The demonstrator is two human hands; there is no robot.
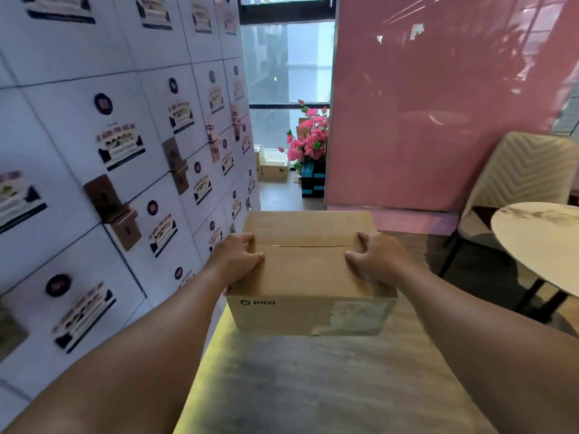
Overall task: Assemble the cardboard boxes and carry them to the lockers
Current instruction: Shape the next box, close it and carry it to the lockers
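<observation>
One box (308, 277) of brown cardboard is held out in front of the person, off the floor, its top flaps closed so that they meet along a thin seam across the middle; its near face carries the word PICO at the left and a pale, torn label (354, 317) at the right; both hands hold it by its top edges. The left hand (241, 255) clamps the left edge, fingers curled over the top and touching the seam's end; the right hand (374, 255) clamps the right edge in the same way, thumb and fingers lying on the top flap; so each grip is closed on the box, and both forearms reach forward from the bottom corners.

Just to the left of the box stand the lockers (94, 151), a white wall of doors, each with a printed sticker and a dark round badge; several brown tags (111, 208) hang at the door edges. Below the box lies a grey floor (313, 386). To the right, well apart, are a round marble worktop (539, 245) and a pale quilted chair (529, 170); behind them rises a glossy pink panel (438, 104). Farther ahead, by the window (288, 64), stand pink flowers (308, 139).
</observation>
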